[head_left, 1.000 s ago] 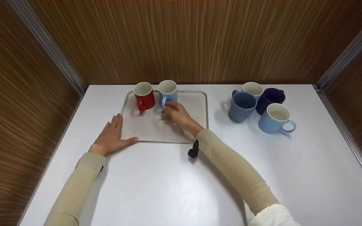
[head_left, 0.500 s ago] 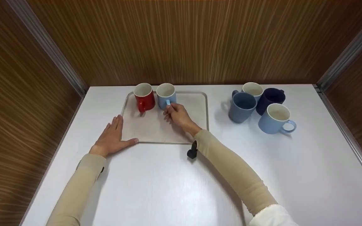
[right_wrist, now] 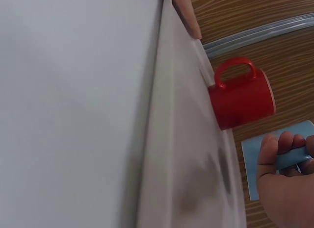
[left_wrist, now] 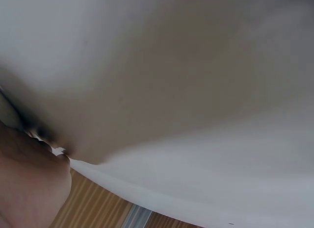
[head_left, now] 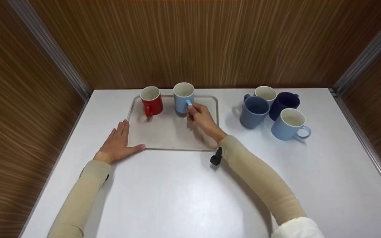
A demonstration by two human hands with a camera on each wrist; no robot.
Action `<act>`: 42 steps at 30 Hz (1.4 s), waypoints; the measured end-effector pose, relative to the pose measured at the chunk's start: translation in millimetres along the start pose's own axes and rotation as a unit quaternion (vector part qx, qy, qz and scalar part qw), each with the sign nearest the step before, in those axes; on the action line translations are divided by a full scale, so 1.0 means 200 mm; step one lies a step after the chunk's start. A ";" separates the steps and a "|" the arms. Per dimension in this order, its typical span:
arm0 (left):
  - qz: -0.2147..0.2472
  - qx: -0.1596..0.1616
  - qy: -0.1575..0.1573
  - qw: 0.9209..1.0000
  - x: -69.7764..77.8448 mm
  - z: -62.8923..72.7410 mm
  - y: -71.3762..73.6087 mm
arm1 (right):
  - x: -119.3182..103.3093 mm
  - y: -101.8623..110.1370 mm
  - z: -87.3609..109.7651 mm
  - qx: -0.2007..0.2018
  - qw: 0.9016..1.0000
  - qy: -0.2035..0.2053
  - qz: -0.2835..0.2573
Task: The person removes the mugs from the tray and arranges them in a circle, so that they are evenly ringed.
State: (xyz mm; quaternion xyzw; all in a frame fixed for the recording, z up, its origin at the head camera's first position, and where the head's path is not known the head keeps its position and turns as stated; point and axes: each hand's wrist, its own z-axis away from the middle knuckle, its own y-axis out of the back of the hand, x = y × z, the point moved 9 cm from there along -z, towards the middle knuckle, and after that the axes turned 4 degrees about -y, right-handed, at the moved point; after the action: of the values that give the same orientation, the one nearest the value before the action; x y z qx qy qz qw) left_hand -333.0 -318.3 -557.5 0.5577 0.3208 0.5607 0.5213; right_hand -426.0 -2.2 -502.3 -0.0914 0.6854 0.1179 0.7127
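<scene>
My right hand [head_left: 205,119] pinches the handle of a light blue mug [head_left: 181,103] between thumb and fingers. The mug is upright above the right half of a pale tray [head_left: 150,140], a dark shadow beneath it. In the right wrist view the fingers curl round the handle of this blue mug [right_wrist: 251,162], which hangs apart from the tray surface. A red mug [head_left: 154,105] stands at the tray's back left, handle toward the front. My left hand [head_left: 116,143] lies with straight, spread fingers along the tray's left front corner, thumb at the front edge.
To the right of the tray several mugs stand in a cluster: a grey-blue mug [head_left: 253,115], a dark navy mug [head_left: 278,110], a light blue mug [head_left: 284,129] and another pale blue one [head_left: 266,94] behind. Wood-grain walls [head_left: 190,43] enclose the white table [head_left: 164,195].
My right hand has taken hold of the blue mug's handle and raised the mug, moving it right, away from the red mug. The left hand stays in place.
</scene>
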 end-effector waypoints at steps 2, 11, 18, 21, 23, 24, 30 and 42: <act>0.001 -0.003 0.003 1.000 0.00 0.00 0.00 | -0.04 0.04 0.02 -0.002 1.000 0.010 0.000; 0.003 -0.002 0.004 1.000 -0.02 0.00 0.01 | -0.21 0.20 0.15 -0.026 0.999 0.036 0.019; -0.001 0.001 0.000 1.000 -0.03 -0.01 0.03 | -0.30 0.33 0.28 -0.028 0.997 0.042 0.056; 0.000 0.002 -0.002 1.000 -0.03 -0.01 0.03 | -0.31 0.39 0.35 -0.027 0.996 0.044 0.071; 0.001 0.003 -0.004 1.000 -0.03 0.00 0.03 | -0.31 0.44 0.40 -0.025 0.995 0.046 0.083; 0.001 0.004 -0.005 1.000 -0.03 0.00 0.03 | -0.30 0.46 0.42 -0.024 0.995 0.047 0.088; -0.001 0.007 -0.005 1.000 -0.03 0.00 0.03 | -0.28 0.60 0.55 -0.010 0.993 0.055 0.103; -0.002 -0.001 0.001 1.000 0.00 0.00 0.00 | -0.22 0.88 0.84 0.006 0.989 0.049 0.139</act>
State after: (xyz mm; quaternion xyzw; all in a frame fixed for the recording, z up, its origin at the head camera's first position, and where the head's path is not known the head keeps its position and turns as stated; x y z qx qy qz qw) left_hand -333.9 -318.2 -557.5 0.5556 0.3223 0.5606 0.5226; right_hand -319.6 213.5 -445.4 0.0030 0.7265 0.2068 0.6553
